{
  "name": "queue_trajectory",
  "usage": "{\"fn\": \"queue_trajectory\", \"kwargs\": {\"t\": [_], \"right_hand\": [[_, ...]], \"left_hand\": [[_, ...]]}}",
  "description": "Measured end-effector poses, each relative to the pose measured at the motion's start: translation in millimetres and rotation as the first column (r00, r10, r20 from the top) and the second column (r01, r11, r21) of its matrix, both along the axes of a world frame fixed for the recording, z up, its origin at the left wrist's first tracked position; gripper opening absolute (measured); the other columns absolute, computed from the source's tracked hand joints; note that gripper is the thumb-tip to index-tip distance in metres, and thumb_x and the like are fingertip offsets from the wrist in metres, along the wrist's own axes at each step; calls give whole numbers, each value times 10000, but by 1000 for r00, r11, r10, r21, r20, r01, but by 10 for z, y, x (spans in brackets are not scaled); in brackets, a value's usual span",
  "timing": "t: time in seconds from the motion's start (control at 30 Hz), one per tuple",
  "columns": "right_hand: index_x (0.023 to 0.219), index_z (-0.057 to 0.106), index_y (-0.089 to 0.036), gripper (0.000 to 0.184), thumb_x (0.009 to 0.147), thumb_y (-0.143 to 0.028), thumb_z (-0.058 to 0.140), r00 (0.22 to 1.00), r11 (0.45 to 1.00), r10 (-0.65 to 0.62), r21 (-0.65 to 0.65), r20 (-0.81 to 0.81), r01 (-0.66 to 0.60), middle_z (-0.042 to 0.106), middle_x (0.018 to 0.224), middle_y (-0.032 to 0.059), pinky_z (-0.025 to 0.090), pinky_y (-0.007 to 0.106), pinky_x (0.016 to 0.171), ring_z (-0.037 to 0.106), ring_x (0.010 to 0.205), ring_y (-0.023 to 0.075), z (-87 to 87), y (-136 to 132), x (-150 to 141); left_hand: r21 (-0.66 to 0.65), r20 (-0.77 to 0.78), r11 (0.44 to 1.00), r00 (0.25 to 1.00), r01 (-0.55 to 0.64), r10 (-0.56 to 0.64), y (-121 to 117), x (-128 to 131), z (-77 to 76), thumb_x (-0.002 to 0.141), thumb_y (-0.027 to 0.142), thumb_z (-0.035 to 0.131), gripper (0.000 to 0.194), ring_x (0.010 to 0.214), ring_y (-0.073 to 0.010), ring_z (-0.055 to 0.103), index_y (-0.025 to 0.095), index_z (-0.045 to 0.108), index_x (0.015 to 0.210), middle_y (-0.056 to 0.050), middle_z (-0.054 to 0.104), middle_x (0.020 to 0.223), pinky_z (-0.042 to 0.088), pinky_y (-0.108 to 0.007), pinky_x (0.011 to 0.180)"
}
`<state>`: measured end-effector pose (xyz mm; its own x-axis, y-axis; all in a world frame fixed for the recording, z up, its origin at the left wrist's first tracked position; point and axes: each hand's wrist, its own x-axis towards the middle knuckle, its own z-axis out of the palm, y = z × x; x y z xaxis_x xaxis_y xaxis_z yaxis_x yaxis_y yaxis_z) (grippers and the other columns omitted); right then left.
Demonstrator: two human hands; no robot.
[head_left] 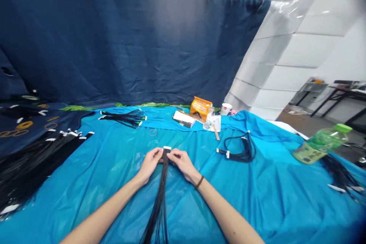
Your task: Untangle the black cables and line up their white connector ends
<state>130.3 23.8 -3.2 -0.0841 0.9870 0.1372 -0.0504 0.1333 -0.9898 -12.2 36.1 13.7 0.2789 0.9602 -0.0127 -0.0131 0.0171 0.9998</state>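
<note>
At my far left, a thick heap of black cables (31, 164) with white ends lies near a few yellow bands (24, 125). Further along, toward the back of the blue cloth (94, 167), is a smaller bunch of cables (122, 117). My left hand (149, 164) pinches one edge of the wire bundle (161, 194) just below its white plug (167, 148). The bundle is in front of me, plug end away from me, its wires trailing down toward my body. My right hand (182, 163) pinches the other edge, with a brown band (199, 182) round that wrist. Behind it stand an orange box (201, 107) and a paper cup (226, 109). Further right lie a curled cable (246, 152) and a tilted green bottle (318, 145).
</note>
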Motion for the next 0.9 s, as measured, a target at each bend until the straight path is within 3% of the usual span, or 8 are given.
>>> {"fn": "queue_trajectory", "kwargs": {"t": [0.2, 0.4, 0.6, 0.9], "right_hand": [[675, 632, -155, 304, 742, -444, 565, 996, 999, 31, 39, 78, -34, 493, 713, 1, 338, 211, 523, 420, 597, 93, 14, -30, -4], [688, 607, -161, 326, 799, -442, 485, 989, 993, 6, 112, 145, -22, 505, 767, 19, 382, 213, 528, 456, 633, 108, 5, -34, 2], [671, 560, -173, 272, 837, -360, 452, 963, 971, -84, 238, 256, 21, 525, 765, 19, 379, 248, 703, 488, 750, 134, -12, -36, -1], [671, 474, -194, 241, 866, -306, 386, 904, 954, -142, 301, 404, 16, 471, 701, 10, 324, 270, 677, 447, 687, 150, -3, -82, -28]], "left_hand": [[41, -56, 999, 998, -20, 22, 26, -16, -44, 728, 411, 521, 312, 777, -183, 602, 133, 611, 836, -57, 658, 831, 470, -296, 718], [182, -157, 982, 984, -58, 88, 25, -22, -29, 722, 397, 522, 282, 728, -175, 592, 141, 624, 780, -48, 652, 766, 457, -281, 691], [317, -239, 944, 956, -86, 168, -14, -23, 3, 715, 362, 530, 210, 696, -156, 546, 186, 641, 739, -38, 613, 740, 419, -251, 665], [246, -219, 968, 970, -52, 108, -34, 6, -43, 716, 364, 523, 208, 612, -143, 574, 180, 594, 784, -24, 614, 705, 444, -229, 559]]}}
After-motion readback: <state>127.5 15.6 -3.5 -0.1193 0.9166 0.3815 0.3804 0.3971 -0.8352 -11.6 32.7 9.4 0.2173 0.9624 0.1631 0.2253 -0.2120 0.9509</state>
